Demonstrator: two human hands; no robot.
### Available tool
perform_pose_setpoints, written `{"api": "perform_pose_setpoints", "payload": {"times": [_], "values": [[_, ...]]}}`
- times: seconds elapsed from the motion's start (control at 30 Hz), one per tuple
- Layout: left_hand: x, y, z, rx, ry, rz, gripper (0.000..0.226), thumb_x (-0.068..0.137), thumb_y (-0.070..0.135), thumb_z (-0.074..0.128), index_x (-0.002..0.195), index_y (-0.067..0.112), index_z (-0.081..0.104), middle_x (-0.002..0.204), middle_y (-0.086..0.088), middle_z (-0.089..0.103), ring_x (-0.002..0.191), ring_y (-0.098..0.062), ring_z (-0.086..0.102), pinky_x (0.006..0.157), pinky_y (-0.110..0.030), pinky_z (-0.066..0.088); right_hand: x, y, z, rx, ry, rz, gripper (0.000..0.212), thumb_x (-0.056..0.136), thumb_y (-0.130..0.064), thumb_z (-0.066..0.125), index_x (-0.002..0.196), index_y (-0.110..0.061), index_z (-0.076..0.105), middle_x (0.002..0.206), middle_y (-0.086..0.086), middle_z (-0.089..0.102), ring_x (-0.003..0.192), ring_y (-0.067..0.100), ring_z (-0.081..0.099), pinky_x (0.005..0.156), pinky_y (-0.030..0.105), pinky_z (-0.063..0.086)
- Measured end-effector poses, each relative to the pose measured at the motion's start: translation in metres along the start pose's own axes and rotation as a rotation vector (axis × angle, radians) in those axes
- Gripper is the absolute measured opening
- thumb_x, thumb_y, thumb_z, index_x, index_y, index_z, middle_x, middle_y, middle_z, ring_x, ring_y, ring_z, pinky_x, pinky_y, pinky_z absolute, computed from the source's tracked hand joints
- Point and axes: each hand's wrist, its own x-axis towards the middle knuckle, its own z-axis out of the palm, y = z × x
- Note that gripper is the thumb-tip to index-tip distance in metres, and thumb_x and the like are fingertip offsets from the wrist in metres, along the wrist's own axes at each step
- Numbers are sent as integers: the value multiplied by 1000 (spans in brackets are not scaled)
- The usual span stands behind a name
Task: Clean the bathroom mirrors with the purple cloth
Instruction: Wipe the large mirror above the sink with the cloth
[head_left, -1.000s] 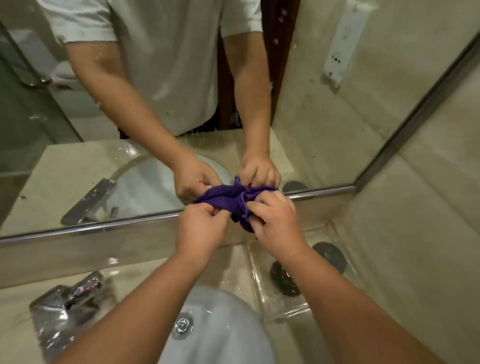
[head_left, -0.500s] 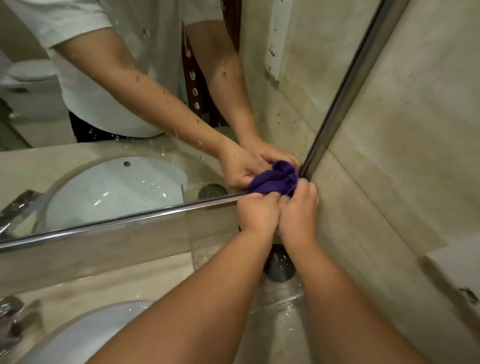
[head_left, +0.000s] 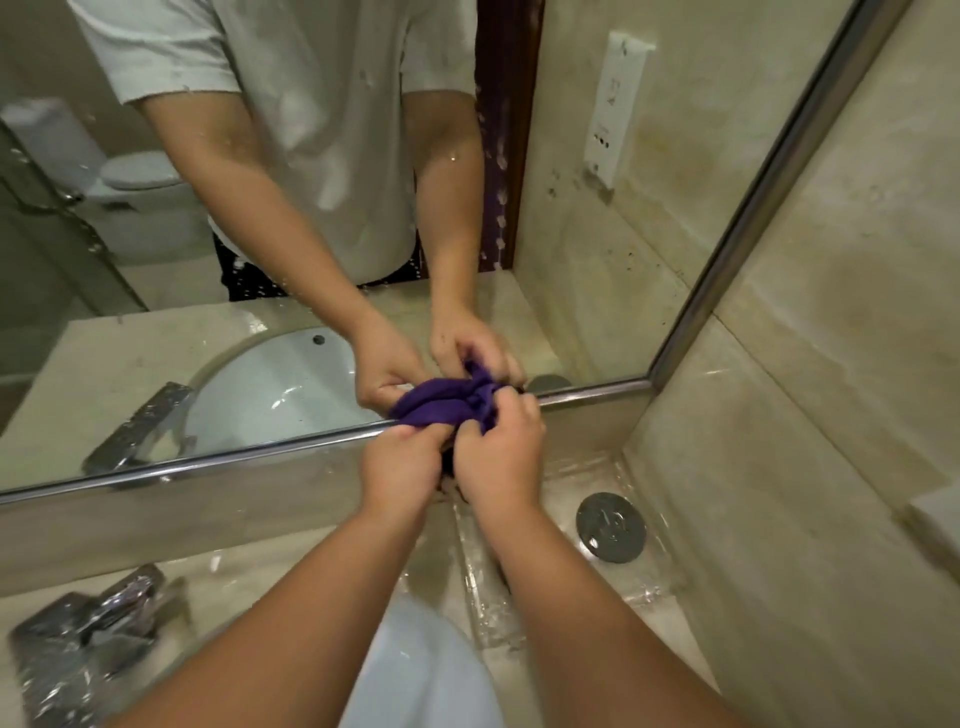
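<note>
1. The purple cloth is bunched up in the middle of the frame, against the bottom edge of the mirror.
2. The left hand has its grip tight on the cloth.
3. The right hand grip pinches it too.

The purple cloth is bunched into a crumpled wad and held against the bottom edge of the mirror, at its metal frame and near the lower right corner. It is gripped by the left hand and the right hand. The mirror is mounted upright, edged in thin polished metal, and speckled with water droplets and dark spots.
</note>
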Motion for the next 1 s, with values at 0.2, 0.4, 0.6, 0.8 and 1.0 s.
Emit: {"api": "perform_pose_setpoints", "payload": {"times": [0.2,0.4,0.6,0.8,1.0], "values": [[5,-16,-107,-76,192,-41,17,69,15,72,75,0,71,67,-15,66,63,-22,56,60,-36,45,-58,-42,68,-49,-245,-164,21,81,-6,58,100,-10,64,108,14,54,106,35,49,93,42,43],[-11,-13,-191,-61,177,31,17,85,15,66,94,2,71,84,-15,74,76,-27,68,63,-31,52,-111,-85,92,151,-465,-137,15,89,-7,60,101,-7,69,112,10,57,101,26,57,91,32,47],[-78,-7,-237,151,40,202,24,61,37,72,63,16,62,62,-2,63,59,-8,56,60,-26,49,-187,-97,60,553,-500,245,22,77,-5,62,89,-22,69,96,7,69,83,17,65,75,25,54],[-134,-14,-268,265,101,313,26,68,17,82,74,25,58,102,4,51,86,-2,57,76,-17,43,-240,-114,33,738,-780,387,55,62,-7,59,113,-26,68,100,15,74,80,23,69,66,38,54],[-140,5,-304,77,-134,203,19,80,30,77,96,29,67,104,5,68,88,-3,63,78,-25,51,-241,-155,11,634,-910,284,39,77,1,59,114,-6,68,96,18,70,87,29,66,76,38,54]]}}
